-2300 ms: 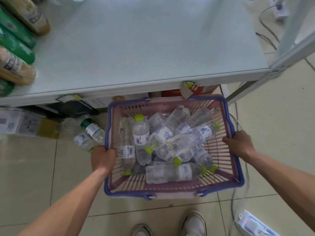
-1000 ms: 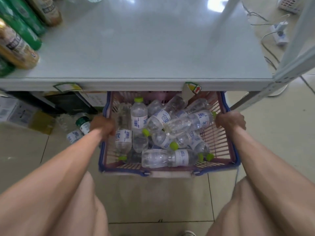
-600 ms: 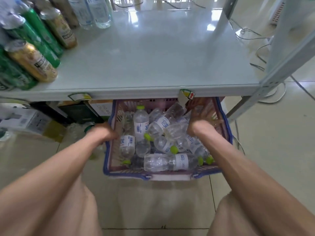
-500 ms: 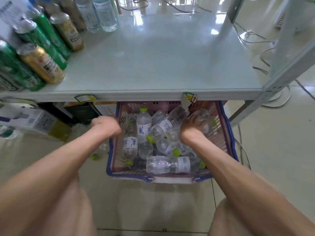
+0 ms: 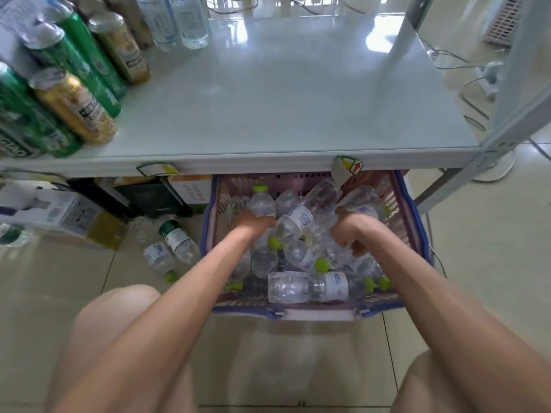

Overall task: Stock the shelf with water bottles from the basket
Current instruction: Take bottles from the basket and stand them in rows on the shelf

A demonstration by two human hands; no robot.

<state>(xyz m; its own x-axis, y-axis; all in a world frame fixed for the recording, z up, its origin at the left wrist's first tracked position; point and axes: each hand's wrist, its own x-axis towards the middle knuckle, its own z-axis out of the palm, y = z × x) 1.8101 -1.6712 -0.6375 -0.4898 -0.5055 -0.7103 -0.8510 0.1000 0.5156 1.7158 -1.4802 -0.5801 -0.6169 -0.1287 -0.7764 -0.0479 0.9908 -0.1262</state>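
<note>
A pink basket with a blue rim (image 5: 419, 222) stands on the floor, partly under the shelf's front edge, and holds several clear water bottles with green caps (image 5: 310, 286). Both my hands are inside it. My left hand (image 5: 250, 223) curls over a bottle (image 5: 262, 201) at the basket's left side. On the right, my right hand (image 5: 353, 232) grips another bottle (image 5: 365, 205), thumb underneath. The pale grey shelf (image 5: 283, 114) above is bare across its middle and right. Two water bottles (image 5: 179, 19) stand at its back left.
Green and gold cans (image 5: 74, 105) crowd the shelf's left side. Two bottles (image 5: 174, 247) lie on the tiled floor left of the basket, next to boxes (image 5: 53, 210) under the shelf. A metal shelf post (image 5: 507, 114) rises at the right, with cables (image 5: 471, 84) behind. My knees frame the bottom.
Both hands left the basket's rim and went in among the bottles, the right first, then the left. I crouched, and my view rose to show more of the shelf.
</note>
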